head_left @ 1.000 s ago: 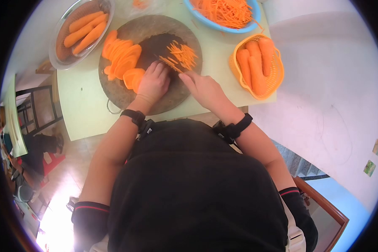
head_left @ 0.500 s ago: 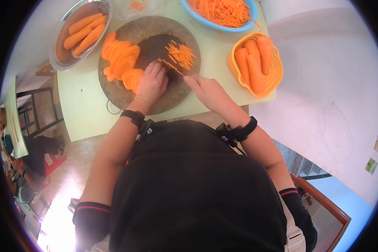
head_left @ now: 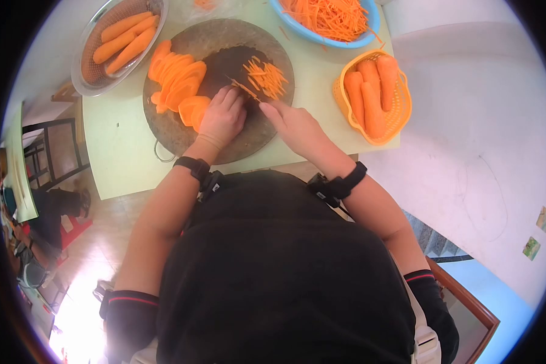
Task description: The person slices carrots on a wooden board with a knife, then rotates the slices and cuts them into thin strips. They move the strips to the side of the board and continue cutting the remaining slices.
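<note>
My right hand (head_left: 292, 124) is closed around the handle of a knife (head_left: 246, 89). Orange bits of carrot cling to its narrow blade. Close against the blade, my left hand (head_left: 222, 115) has its fingers curled down over carrot slices (head_left: 191, 111), partly covering them; what lies under the fingertips is hidden. More overlapping slices fan out on the left side of the round chopping board (head_left: 236, 36). Just past the blade, to the right, is a small heap of carrot strips (head_left: 267, 79).
A blue basin (head_left: 370, 36) of carrot shreds stands at the far side. Whole carrots fill a yellow basket (head_left: 400, 118) on the right and lie in a metal colander (head_left: 82, 76) at upper left. A person's leg (head_left: 57, 209) shows far left.
The knife and my right hand have shifted slightly left, with the blade angled a little differently. My left hand stays over the slices. The whole view has moved slightly.
</note>
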Motion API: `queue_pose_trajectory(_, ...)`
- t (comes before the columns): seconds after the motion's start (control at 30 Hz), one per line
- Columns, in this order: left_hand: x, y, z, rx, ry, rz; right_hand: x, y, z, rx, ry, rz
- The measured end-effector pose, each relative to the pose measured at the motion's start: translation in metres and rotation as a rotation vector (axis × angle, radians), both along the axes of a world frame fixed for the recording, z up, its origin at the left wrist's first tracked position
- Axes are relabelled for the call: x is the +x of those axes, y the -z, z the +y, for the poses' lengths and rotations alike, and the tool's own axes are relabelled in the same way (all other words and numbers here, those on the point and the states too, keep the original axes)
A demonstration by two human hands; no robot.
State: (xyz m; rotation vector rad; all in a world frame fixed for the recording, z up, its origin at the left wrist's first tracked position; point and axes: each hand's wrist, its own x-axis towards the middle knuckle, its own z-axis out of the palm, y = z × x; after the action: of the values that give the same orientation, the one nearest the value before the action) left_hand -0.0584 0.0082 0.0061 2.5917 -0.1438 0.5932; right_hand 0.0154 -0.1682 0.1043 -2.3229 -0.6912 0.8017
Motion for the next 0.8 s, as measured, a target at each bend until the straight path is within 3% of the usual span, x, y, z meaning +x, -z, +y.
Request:
queue_pose_trajectory(0.17, 0.001, -0.002, 0.000, -0.016, 0.002, -0.002, 0.012, 0.005, 0.008, 0.034, 0.087, 0.126)
queue_pose_trajectory(0.23, 0.002, -0.003, 0.000, -0.031, 0.013, -0.015, 0.018, -0.001, 0.003, 0.001, 0.352, 0.618)
queue_pose_trajectory(0.37, 0.001, -0.002, 0.000, -0.043, 0.008, -0.016, 0.009, -0.013, -0.003, -0.005, 0.324, 0.567)
queue_pose_trajectory(0.43, 0.001, -0.001, 0.000, -0.042, 0.002, -0.020, 0.005, -0.005, -0.007, 0.040, 0.156, 0.302)
queue_pose_trajectory(0.8, 0.000, -0.001, 0.000, -0.014, 0.013, -0.015, 0.001, -0.013, -0.010, -0.036, 0.062, 0.190)
